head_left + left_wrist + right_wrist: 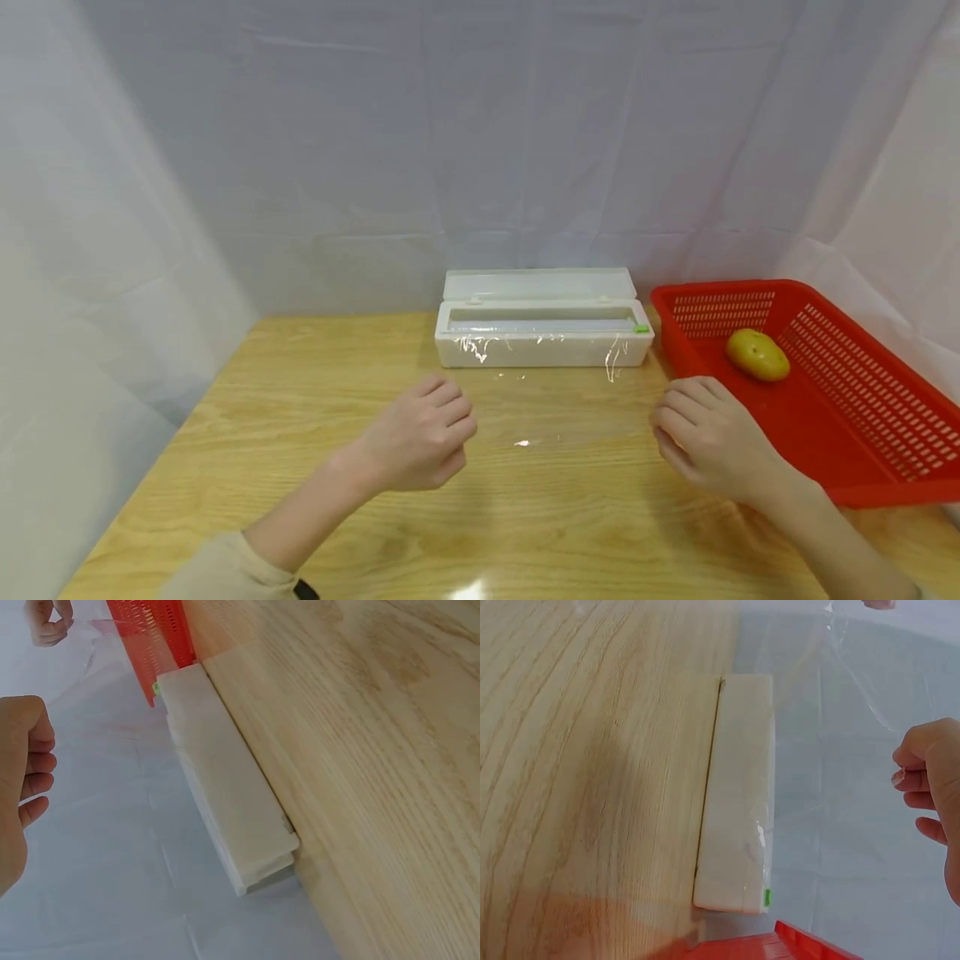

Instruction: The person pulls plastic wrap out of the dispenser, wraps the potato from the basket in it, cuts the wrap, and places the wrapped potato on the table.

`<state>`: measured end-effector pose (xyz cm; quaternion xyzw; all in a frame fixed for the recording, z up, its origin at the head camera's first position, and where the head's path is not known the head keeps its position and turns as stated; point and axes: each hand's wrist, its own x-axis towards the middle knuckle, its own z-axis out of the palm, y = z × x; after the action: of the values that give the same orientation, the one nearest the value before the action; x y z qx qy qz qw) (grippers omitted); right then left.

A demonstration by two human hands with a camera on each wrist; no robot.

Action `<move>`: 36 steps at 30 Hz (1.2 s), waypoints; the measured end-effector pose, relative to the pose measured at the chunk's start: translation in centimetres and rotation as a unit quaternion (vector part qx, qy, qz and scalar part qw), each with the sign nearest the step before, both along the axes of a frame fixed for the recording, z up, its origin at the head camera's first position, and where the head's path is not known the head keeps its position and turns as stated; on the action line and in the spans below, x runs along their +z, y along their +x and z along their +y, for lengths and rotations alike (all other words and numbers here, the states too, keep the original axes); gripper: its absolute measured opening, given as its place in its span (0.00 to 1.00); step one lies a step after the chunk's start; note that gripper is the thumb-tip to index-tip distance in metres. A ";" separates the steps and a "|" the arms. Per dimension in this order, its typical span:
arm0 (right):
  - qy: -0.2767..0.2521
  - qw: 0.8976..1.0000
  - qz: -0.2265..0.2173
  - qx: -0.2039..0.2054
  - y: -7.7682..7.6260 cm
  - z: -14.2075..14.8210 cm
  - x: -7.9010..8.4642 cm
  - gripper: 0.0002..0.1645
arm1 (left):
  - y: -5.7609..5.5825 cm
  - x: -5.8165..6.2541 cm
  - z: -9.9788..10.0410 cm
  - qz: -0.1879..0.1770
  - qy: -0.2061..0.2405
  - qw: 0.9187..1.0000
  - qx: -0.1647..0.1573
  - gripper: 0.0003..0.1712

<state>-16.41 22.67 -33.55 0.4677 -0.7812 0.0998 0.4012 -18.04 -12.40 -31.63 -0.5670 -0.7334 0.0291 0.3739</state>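
A sheet of clear cling film (522, 442) stretches from an open white cling film box (543, 351) toward me, showing mostly by its glints. My left hand (423, 433) pinches the sheet's near left corner, fingers curled in. At the other corner my right hand (712, 437) grips the film; in the right wrist view a crumpled bit of cling film (898, 777) shows between thumb and fingers. Both hands are held above the table, in front of the box. The box's lid (540, 284) is tipped back, and a green slider (641, 329) sits at its right end.
A red plastic basket (810, 442) stands on the right, close beside the box and my right forearm. Inside it lies a yellow-green round fruit or vegetable (757, 355). The wooden table (315, 375) ends at a white cloth backdrop (360, 167).
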 end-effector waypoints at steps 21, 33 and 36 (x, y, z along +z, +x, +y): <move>0.073 0.996 -0.059 -0.007 -0.2 -0.4 -3.0 0.24 | -0.7 -3.8 -0.1 -0.054 -0.097 0.993 0.026 0.06; 0.104 0.989 -0.100 -0.011 -0.8 -0.3 -5.1 0.23 | -0.7 -5.9 0.0 -0.082 -0.141 0.986 0.042 0.07; 0.114 0.988 -0.108 -0.003 -1.0 -0.3 -5.6 0.12 | -0.8 -6.2 0.0 -0.083 -0.145 0.985 0.045 0.07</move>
<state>-17.36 22.35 -39.13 0.4942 -0.8278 0.0587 0.2591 -18.80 -12.40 -37.84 -0.5825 -0.7745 0.1047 0.2234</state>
